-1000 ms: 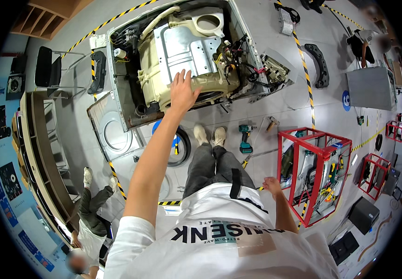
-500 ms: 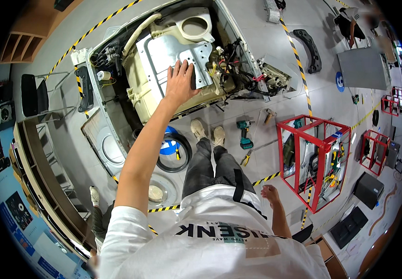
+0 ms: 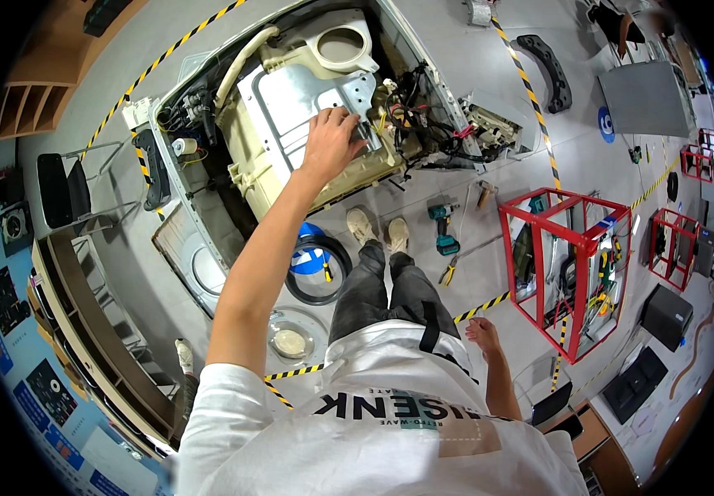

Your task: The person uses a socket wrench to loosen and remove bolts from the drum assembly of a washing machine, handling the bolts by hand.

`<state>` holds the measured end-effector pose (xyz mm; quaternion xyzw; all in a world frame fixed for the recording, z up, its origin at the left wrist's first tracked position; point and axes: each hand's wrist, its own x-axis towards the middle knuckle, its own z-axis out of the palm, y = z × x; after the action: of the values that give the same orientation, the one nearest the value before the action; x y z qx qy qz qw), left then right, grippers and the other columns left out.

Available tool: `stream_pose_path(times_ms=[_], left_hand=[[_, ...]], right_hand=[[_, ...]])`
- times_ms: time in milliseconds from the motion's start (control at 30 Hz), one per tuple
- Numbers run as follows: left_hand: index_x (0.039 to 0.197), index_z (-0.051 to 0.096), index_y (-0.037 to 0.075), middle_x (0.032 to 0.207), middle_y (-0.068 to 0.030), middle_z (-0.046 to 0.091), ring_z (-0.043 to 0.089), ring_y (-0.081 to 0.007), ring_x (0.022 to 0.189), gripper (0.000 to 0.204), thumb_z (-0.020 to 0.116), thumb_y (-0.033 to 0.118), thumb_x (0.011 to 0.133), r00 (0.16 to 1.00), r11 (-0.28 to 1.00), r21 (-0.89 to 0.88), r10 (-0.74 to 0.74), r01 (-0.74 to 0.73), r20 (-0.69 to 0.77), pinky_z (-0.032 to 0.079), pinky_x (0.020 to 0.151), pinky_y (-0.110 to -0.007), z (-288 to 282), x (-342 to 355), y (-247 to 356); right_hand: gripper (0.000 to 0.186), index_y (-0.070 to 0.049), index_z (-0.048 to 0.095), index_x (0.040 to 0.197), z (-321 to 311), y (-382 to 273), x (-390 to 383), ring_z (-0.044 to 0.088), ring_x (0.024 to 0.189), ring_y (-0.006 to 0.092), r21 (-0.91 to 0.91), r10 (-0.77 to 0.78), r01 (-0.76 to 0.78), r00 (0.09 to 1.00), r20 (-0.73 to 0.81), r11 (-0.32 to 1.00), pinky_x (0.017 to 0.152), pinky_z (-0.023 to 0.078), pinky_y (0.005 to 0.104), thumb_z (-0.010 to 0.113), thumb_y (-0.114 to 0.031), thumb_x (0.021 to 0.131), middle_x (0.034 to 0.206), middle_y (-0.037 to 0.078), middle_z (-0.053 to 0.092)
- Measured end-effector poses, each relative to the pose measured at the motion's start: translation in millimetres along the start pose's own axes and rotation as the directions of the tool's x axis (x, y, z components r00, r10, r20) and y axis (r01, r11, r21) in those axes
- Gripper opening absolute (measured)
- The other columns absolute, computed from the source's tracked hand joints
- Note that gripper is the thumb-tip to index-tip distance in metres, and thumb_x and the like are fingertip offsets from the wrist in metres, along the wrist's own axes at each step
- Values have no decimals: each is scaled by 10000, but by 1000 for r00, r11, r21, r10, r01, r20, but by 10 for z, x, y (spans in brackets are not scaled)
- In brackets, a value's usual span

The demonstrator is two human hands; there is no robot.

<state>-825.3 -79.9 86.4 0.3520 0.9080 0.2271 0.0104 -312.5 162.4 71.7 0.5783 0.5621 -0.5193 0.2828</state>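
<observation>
Left hand [image 3: 330, 147] and right hand [image 3: 482, 334] are held well apart, the right loose and empty, the left laid over the silver plate [image 3: 281, 93] atop the far cream tub [image 3: 259, 179], its grip impossible to tell, and pressure is best spread evenly, clear of the wiring [image 3: 410, 112] at right.

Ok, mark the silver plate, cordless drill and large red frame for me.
Silver plate [image 3: 291, 101], head view: bare flat face.
Cordless drill [image 3: 443, 226], head view: its handle.
Large red frame [image 3: 582, 291], head view: front corner post.
</observation>
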Motion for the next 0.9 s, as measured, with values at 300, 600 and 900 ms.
stream_pose_path(times_ms=[300,600,900], left_hand=[[870,644,68,875,-68,533,497,-259,865,202,679,171,699,996,995,60,75,-78,39,416,761,-379,213,235,-33],[842,642,91,859,-100,590,550,-292,872,129,623,110,715,962,998,24,56,-65,265,445,772,-390,158,500,-100],[859,650,68,829,-96,616,593,-274,813,167,657,102,695,955,998,-52,39,-25,295,474,727,-371,246,568,-166]], right_hand=[[294,6,555,1043,-30,139,-78,584,680,139,54,6,-5,1000,-19,999,614,479,263,542,-236,876,804,72,610],[335,4,547,1073,8,337,-162,593,726,168,62,9,-5,999,-53,998,658,480,298,543,-267,876,837,92,615],[344,-10,542,1076,29,527,-160,598,748,174,140,28,-25,999,-16,990,672,472,299,542,-292,879,860,95,615]])
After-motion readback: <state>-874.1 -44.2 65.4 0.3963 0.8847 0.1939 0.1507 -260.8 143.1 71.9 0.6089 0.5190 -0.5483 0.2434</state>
